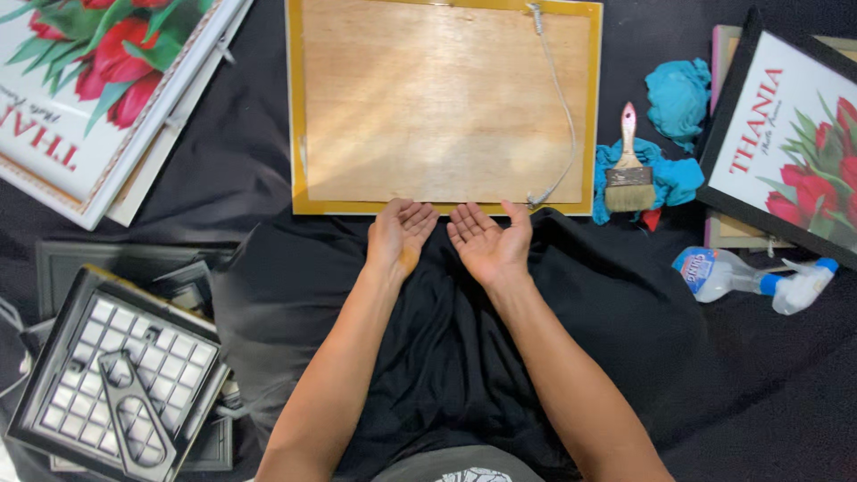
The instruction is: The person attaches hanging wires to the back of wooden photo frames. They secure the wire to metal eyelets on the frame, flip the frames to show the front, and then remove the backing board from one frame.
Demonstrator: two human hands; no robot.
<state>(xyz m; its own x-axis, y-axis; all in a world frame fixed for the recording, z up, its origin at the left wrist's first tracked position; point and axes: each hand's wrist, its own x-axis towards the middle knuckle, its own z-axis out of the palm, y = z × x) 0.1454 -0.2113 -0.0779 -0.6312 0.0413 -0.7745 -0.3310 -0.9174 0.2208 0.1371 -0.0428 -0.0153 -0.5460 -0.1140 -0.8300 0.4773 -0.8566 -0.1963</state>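
Head view: left hand [401, 228] and right hand [486, 239] spread palm-up, empty, at the frame back's [442, 103] near edge.
Risk, as I judge it: lifting carelessly could snag the loose hanging wire [561, 107] (mid-right) and tip the frame.

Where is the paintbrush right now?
In the head view the paintbrush lies right of the wooden frame back, resting on a teal cloth, beyond the right hand.

Black cloth [268, 178] covers floor; on it: wood-backed frame [442, 103], paintbrush [628, 170] on blue rags [671, 134], spray bottle [750, 275], tulip pictures [98, 80], grid frames [125, 366].
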